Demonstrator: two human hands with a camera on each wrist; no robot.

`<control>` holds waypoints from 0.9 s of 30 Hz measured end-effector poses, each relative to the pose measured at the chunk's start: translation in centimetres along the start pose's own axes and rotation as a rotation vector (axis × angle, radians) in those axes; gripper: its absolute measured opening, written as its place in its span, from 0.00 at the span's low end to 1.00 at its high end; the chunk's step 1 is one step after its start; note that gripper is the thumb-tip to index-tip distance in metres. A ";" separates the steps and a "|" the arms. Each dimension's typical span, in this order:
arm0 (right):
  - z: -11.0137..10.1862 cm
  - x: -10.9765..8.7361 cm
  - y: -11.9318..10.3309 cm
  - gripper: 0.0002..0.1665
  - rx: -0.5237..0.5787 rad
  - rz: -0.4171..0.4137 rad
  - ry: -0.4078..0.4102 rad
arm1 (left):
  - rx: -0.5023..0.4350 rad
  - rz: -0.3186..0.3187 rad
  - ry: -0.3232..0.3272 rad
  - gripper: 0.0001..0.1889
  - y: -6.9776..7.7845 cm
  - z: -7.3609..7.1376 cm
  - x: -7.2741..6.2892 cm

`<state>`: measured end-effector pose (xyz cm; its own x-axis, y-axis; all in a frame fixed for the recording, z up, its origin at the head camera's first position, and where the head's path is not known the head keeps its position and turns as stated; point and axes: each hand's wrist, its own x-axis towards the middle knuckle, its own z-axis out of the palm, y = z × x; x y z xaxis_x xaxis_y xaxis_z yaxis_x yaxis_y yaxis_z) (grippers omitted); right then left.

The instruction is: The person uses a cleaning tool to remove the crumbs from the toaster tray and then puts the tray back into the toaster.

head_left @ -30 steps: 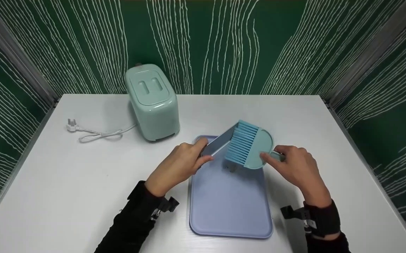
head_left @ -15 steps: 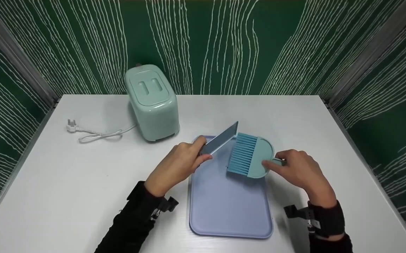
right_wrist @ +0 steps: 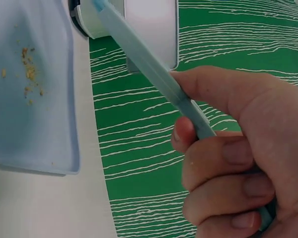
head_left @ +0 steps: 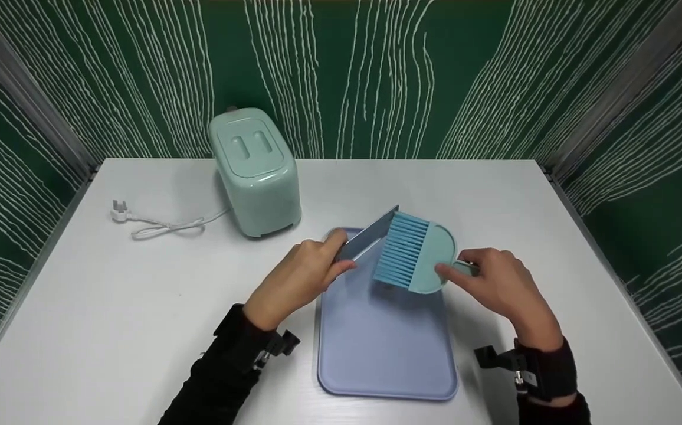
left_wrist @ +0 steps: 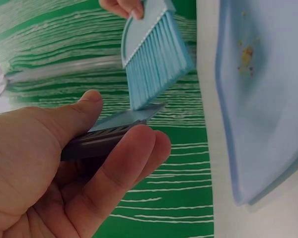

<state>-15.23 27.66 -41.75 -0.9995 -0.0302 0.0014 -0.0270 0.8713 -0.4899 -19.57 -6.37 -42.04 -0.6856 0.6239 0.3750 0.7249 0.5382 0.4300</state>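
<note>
My left hand (head_left: 297, 280) grips a small flat dustpan (head_left: 370, 236), tilted above the far end of a lilac tray (head_left: 388, 354). Thumb and fingers pinch its dark ribbed end in the left wrist view. In my right hand (head_left: 503, 283) is a light-blue brush (head_left: 432, 257), held by its handle with the other fingers curled round it in the right wrist view. The bristles (left_wrist: 159, 64) meet the dustpan's plate near its outer edge in the left wrist view. Yellow-brown crumbs (right_wrist: 30, 72) lie on the tray below, hidden under the brush in the head view.
A mint-green toaster (head_left: 258, 177) stands at the back left, behind the tray. Its white cord and plug (head_left: 167, 225) lie to the left on the white table (head_left: 111, 330). Green walls with white lines (head_left: 376, 77) enclose the back and sides.
The brush first dropped toward me, away from the dustpan, then came back up and left against its edge. The left hand and dustpan stayed almost still.
</note>
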 end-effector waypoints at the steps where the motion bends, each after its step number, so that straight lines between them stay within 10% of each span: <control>1: 0.1 0.1 0.1 0.25 -0.002 0.003 0.000 | 0.001 0.005 0.001 0.15 0.0 0.0 0.0; 17: 0.4 0.7 1.1 0.46 -0.018 0.073 -0.140 | -0.037 -0.002 0.009 0.14 -0.4 -0.1 0.1; 27: -0.3 0.6 1.3 0.34 0.003 0.091 -0.109 | -0.072 -0.006 0.003 0.14 -0.5 -0.2 0.0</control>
<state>-15.83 28.93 -42.16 -0.9905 -0.0041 -0.1375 0.0639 0.8713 -0.4867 -19.97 -6.70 -42.10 -0.6904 0.6189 0.3746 0.7140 0.4998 0.4902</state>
